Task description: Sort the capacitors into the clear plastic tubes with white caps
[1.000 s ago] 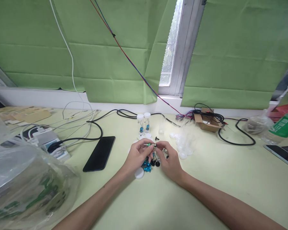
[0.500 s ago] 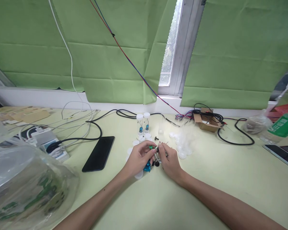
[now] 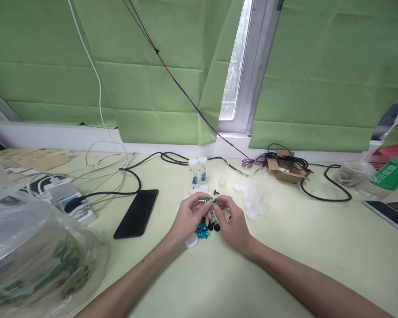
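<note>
My left hand (image 3: 188, 217) pinches a small green metal part (image 3: 204, 201) above the table. My right hand (image 3: 232, 221) is closed too, its fingertips meeting the left ones at that part and pinching a thin metal pin. Under the hands lie small blue parts (image 3: 203, 230), black round pieces (image 3: 215, 227) and a white cap (image 3: 192, 240). Two capped clear vials (image 3: 198, 170) with blue parts inside stand just beyond the hands. An open clear vial (image 3: 222, 173) stands beside them.
A black phone (image 3: 137, 213) lies left of the hands. Several white caps and clear vials (image 3: 254, 201) sit to the right. Cables (image 3: 119, 170), a small cardboard box (image 3: 287, 169), a plastic bag (image 3: 29, 247) at the left and a green bottle (image 3: 389, 174) at the right.
Both hands dipped toward the table half a second ago and have come back up a little, still pinched together on the green part.
</note>
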`<state>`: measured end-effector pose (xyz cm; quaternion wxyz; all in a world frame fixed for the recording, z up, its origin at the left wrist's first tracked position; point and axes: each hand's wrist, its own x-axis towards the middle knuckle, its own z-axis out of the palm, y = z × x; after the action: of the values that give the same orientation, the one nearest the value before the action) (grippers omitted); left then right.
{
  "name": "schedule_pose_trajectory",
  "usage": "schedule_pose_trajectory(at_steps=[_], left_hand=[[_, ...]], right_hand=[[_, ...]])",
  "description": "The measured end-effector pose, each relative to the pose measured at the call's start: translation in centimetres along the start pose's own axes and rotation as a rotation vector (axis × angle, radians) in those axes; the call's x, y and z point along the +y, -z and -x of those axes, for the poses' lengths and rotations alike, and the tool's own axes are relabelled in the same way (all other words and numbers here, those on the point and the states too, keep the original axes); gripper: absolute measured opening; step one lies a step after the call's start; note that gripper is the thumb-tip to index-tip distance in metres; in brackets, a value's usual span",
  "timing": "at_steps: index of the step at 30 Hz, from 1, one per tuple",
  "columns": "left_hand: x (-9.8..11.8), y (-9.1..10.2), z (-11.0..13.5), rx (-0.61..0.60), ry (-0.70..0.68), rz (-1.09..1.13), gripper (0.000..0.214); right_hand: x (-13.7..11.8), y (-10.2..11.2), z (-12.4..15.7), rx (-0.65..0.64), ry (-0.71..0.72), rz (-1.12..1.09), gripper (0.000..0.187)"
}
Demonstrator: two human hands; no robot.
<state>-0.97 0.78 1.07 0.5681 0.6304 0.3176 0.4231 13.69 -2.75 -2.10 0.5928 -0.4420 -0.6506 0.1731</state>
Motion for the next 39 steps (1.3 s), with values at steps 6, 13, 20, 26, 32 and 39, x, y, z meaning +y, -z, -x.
schedule_pose_trajectory(at_steps=[6,13,20,26,32,39], left_hand=[[-0.1,0.1,0.0,-0.032,-0.002,-0.029,0.025],[-0.2,-0.1,0.0,-0.09,-0.019,-0.081,0.024],[0.0,-0.3,0.0,-0.059,-0.012,-0.073,0.025],[0.4,-0.2,0.0,-0.01,-0.009,-0.034,0.026],[0.2,-0.1,0.0,-0.033,-0.021,-0.008,0.024],[-0.2,-0.4,-0.3,0.0,0.01,0.101,0.029]], right_hand=[[0.3,0.0,0.1,-0.057,-0.047,-0.004,0.012],[1.0,0.0,0.0,-0.049,-0.074,0.097,0.036],[0.7,0.1,0.0,-0.036,-0.088,0.136,0.036],[0.2,0.1,0.0,-0.056,-0.087,0.046,0.014],[0.4,0.1,0.1,-0.08,-0.06,0.034,0.013],[0.1,0.1,-0.1,-0.068,-0.068,0.059,0.016]])
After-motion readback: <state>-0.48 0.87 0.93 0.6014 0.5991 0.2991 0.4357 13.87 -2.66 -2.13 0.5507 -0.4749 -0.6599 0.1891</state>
